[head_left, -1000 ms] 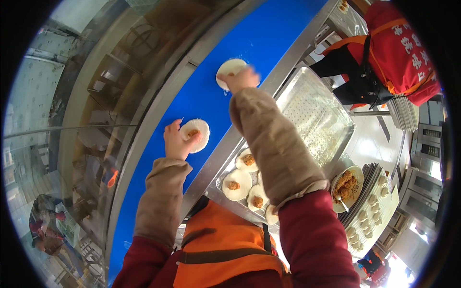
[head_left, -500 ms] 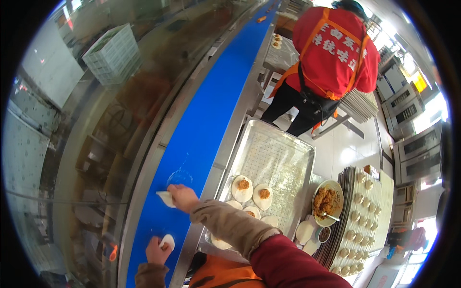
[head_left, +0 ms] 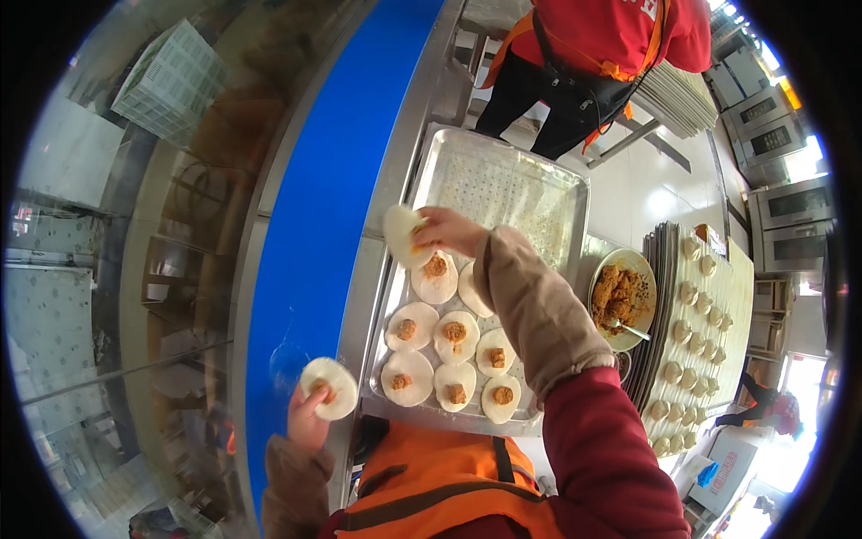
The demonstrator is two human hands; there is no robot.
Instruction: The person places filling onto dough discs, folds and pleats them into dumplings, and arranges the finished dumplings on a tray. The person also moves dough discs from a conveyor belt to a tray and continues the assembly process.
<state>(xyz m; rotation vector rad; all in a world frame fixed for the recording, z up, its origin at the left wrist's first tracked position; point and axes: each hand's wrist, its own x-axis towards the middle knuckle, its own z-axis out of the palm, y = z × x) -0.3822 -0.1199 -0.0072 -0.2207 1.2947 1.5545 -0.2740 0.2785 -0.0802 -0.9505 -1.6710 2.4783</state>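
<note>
My right hand [head_left: 446, 231] pinches a pale round dough wrapper [head_left: 400, 235] above the left side of the metal tray [head_left: 485, 175]; a smear of brown filling shows by its fingers. My left hand [head_left: 307, 419], by the near right edge of the blue belt, grips another dough wrapper [head_left: 339, 395], with a little brown filling near the thumb. Several flat wrappers, each topped with a lump of brown filling [head_left: 455, 332], lie in the near half of the tray. My right forearm covers part of them.
A blue conveyor belt [head_left: 341, 162] runs along the tray's left. To the right stand a bowl [head_left: 653, 292] of brown filling with a spoon [head_left: 633, 331], and stacked boards bearing small shaped dough pieces [head_left: 682, 332]. A co-worker in red [head_left: 602, 36] stands beyond the tray.
My right hand has swung from the belt to above the tray, carrying its wrapper. My left hand has turned its wrapper more face-up and shifted slightly rightward. The view has moved nearer the tray.
</note>
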